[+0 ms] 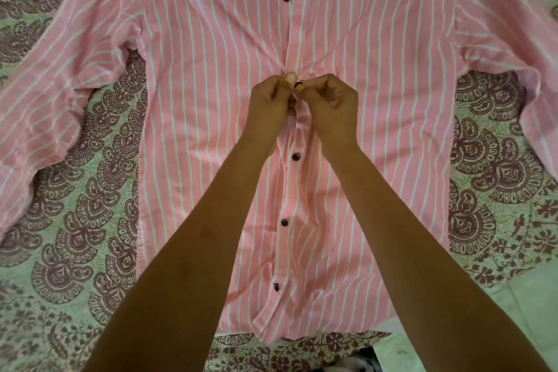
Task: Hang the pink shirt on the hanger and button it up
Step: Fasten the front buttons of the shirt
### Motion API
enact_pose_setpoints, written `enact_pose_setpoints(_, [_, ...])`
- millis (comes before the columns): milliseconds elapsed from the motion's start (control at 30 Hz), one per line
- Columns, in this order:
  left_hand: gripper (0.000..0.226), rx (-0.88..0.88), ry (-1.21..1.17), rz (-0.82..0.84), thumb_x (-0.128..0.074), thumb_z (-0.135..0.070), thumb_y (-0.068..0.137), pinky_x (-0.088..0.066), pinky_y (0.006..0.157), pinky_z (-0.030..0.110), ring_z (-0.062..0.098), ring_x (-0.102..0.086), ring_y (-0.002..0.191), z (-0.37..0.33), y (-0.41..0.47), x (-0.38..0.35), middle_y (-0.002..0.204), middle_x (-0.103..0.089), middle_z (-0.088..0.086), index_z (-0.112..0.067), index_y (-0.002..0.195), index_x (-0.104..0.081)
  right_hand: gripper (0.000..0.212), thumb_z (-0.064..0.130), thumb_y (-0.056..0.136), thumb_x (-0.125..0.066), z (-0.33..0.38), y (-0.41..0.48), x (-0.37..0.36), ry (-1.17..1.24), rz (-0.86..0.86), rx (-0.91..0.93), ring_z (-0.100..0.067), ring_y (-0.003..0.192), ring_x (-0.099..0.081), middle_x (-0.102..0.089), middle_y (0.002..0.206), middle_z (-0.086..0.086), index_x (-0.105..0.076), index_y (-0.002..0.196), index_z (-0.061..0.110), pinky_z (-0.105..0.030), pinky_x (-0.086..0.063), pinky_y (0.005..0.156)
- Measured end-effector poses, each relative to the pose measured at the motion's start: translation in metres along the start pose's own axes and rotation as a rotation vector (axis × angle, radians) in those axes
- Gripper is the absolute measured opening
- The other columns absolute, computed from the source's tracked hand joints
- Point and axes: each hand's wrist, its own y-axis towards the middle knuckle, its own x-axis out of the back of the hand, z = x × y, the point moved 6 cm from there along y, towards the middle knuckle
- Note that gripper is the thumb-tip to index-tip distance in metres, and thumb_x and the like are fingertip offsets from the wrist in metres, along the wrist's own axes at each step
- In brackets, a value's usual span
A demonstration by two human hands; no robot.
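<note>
The pink white-striped shirt (211, 100) lies flat, front up and sleeves spread, on a pale green cloth printed with maroon paisley (90, 220). Both hands meet at mid-placket. The left hand (268, 103) has its fingers curled, pinching the placket fabric. The right hand (330, 109) has its fingers clamped on a small dark round button (299, 86). Four other dark buttons (295, 156) sit along the placket: one above the hands, three below.
</note>
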Motion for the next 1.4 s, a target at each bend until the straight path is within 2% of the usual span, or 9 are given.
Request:
enact_pose_setpoints(167, [0.026, -0.293, 0.272, -0.019, -0.049, -0.026, 0.089, -0.041, 0.058, 0.02, 0.004, -0.045, 0.055, -0.003, 0.0, 0.01, 0.057, -0.05, -0.008, -0.009, 0.07, -0.048, 0.017, 0.004, 0.086, -0.057, -0.008, 0.001, 0.001, 0.082, 0.206, -0.502, -0.003, 0.046, -0.058, -0.063, 0.049, 0.007, -0.063, 0.072, 0.012, -0.014, -0.044, 0.048])
enact_pose_setpoints(333, [0.023, -0.507, 0.614, 0.092, -0.05, -0.014, 0.089, -0.031, 0.055, 0.011, -0.001, -0.041, 0.055, -0.03, -0.002, 0.014, 0.058, -0.036, -0.008, -0.003, 0.07, -0.047, 0.016, 0.016, 0.085, -0.058, -0.012, 0.008, 0.003, -0.103, 0.198, -0.607, 0.0, 0.043, -0.05, -0.061, 0.044, 0.012, -0.062, 0.07, 0.019, -0.015, -0.032, 0.04])
enact_pose_setpoints(500, [0.019, -0.702, 1.114, 0.079, -0.05, -0.012, 0.087, -0.044, 0.052, 0.038, 0.036, -0.056, 0.061, -0.035, 0.007, 0.008, 0.08, -0.057, 0.023, 0.004, 0.08, -0.054, 0.017, 0.007, 0.087, -0.054, -0.008, 0.011, -0.007, -0.267, 0.181, -0.483, -0.01, 0.059, -0.049, -0.054, 0.069, -0.004, -0.065, 0.098, 0.001, -0.02, -0.041, 0.055])
enact_pose_setpoints(600, [0.019, -0.767, 1.3, -0.046, -0.05, -0.017, 0.086, -0.035, 0.042, 0.025, 0.032, -0.058, 0.051, -0.038, 0.003, 0.004, 0.08, -0.061, 0.015, -0.002, 0.08, -0.057, 0.015, 0.003, 0.086, -0.052, -0.008, 0.014, -0.01, -0.282, 0.149, -0.443, -0.02, 0.065, -0.041, -0.051, 0.075, -0.013, -0.063, 0.082, -0.006, -0.029, -0.033, 0.059])
enact_pose_setpoints(767, [0.021, -0.327, 1.111, -0.081, -0.051, -0.027, 0.091, -0.041, 0.068, 0.029, 0.026, -0.061, 0.087, -0.038, 0.024, 0.03, 0.089, -0.067, 0.006, -0.012, 0.088, -0.066, 0.015, 0.012, 0.086, -0.056, 0.005, 0.026, 0.004, -0.454, 0.076, -0.298, -0.019, 0.078, -0.056, -0.062, 0.081, -0.009, -0.067, 0.079, 0.004, -0.027, -0.045, 0.074])
enact_pose_setpoints(900, [0.023, -0.412, 0.823, -0.199, -0.06, -0.031, 0.087, -0.038, 0.06, 0.022, 0.014, -0.055, 0.068, -0.074, 0.035, 0.037, 0.075, -0.063, -0.002, -0.01, 0.076, -0.062, 0.014, 0.007, 0.084, -0.05, 0.039, 0.042, 0.011, -0.569, -0.124, 0.053, -0.014, 0.075, -0.055, -0.066, 0.085, -0.006, -0.065, 0.084, 0.007, -0.02, -0.041, 0.069])
enact_pose_setpoints(1033, [0.012, -0.499, 0.692, -0.184, -0.053, -0.011, 0.081, -0.05, 0.068, 0.027, 0.02, -0.063, 0.072, -0.102, 0.059, 0.024, 0.079, -0.069, 0.006, -0.008, 0.083, -0.064, 0.02, 0.009, 0.076, -0.05, 0.061, 0.064, -0.02, -0.544, -0.056, 0.312, -0.017, 0.072, -0.057, -0.066, 0.089, -0.01, -0.063, 0.09, 0.004, -0.025, -0.046, 0.07])
enact_pose_setpoints(1267, [0.047, -0.529, 0.943, -0.043, -0.033, -0.011, 0.068, -0.051, 0.08, 0.036, 0.029, -0.065, 0.089, -0.112, 0.098, -0.001, 0.095, -0.072, 0.013, -0.007, 0.094, -0.072, 0.043, 0.022, 0.076, -0.068, 0.052, 0.112, -0.051, -1.077, 0.062, 0.246, -0.03, 0.097, -0.056, -0.056, 0.112, -0.016, -0.052, 0.11, 0.002, -0.032, -0.04, 0.075])
enact_pose_setpoints(1400, [0.032, -0.501, 1.092, -0.035, -0.047, -0.005, 0.08, -0.048, 0.083, 0.04, 0.031, -0.062, 0.097, -0.106, 0.107, -0.002, 0.104, -0.068, 0.014, -0.008, 0.103, -0.069, 0.029, 0.016, 0.081, -0.057, 0.055, 0.114, -0.056, -1.172, 0.031, 0.282, -0.031, 0.099, -0.057, -0.059, 0.109, -0.018, -0.054, 0.107, 0.001, -0.032, -0.038, 0.072])
